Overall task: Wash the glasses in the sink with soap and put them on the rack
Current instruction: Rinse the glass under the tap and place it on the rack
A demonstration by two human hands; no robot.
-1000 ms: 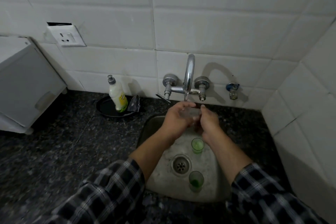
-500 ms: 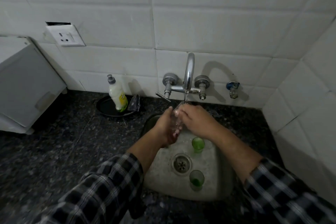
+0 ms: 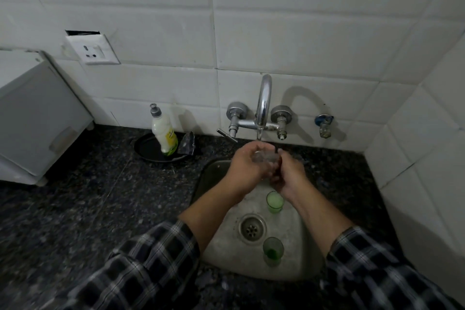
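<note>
While the left hand (image 3: 245, 163) curls its fingers round a clear glass (image 3: 265, 157) just under the tap (image 3: 263, 106), the right hand (image 3: 289, 176) grips its other side over the sink (image 3: 208, 173). One green glass (image 3: 274, 202) and a second green glass (image 3: 273, 250) stand upright in the basin.

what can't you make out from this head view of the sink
1. Clear glass, head view: the left hand and right hand wrap it and it is blurred, so soap on it cannot be told.
2. Rack: outside the frame.
3. Water from the tap: too dim to tell whether it runs.
4. Soap bottle label: too small to read.
5. Sink near corners: partly covered by the checked sleeves.
</note>
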